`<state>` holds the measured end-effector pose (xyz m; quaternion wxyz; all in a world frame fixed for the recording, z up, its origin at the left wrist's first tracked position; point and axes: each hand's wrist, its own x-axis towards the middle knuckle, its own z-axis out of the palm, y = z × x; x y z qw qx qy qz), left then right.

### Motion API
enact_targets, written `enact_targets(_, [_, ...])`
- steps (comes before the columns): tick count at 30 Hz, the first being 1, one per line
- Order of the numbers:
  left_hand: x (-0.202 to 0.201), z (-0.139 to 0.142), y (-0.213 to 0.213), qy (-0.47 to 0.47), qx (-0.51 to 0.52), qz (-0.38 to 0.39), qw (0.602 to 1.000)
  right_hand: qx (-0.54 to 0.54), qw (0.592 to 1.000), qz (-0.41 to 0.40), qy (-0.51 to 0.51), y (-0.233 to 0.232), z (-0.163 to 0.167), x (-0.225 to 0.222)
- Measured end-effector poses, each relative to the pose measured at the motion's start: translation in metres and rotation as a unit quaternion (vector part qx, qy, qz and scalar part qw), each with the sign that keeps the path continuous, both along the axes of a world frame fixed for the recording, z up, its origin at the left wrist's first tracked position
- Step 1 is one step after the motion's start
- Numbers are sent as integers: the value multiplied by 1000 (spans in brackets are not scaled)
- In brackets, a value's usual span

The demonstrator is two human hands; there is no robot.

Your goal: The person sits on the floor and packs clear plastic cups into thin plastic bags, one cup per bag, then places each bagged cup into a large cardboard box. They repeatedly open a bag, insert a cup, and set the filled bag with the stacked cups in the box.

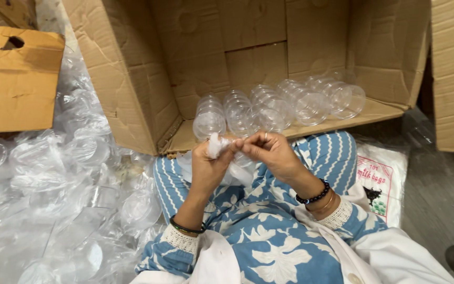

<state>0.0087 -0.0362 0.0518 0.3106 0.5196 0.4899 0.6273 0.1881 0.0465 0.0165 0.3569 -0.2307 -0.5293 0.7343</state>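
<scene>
Two hands meet over the lap: the left hand [206,163] and the right hand [269,152] both pinch a small crumpled bit of clear plastic film [217,144], apparently being peeled or pulled apart. Any further pull would need room sideways, which is tight: heaped clear plastic [53,184] crowds the left, a printed white bag [382,181] the right. Beyond, clear round containers [274,108] line the open cardboard box [132,79], close to its front edge.

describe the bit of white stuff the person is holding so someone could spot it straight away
Start at the big open cardboard box lying on its side with clear plastic jars lined up inside. Just below its front edge, the left hand and right hand meet over the lap. Pinched between them is the crumpled white piece, opaque unlike the see-through jars.
</scene>
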Motion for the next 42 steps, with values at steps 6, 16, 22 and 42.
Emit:
enact_targets(6, [-4, 7, -10, -41, -75, -22, 996, 103, 991, -84, 32, -11, 2, 6])
enact_targets(16, [15, -43, -13, -131, -123, -81, 980, -29, 987, -95, 125, -34, -19, 1])
enact_targets(22, [18, -72, -3, -127, -182, -103, 970, -188, 972, 14, 138, -28, -38, 10])
enact_targets(42, [25, -200, 156, -247, -217, 72, 941, 179, 861, -279, -386, 136, -162, 53])
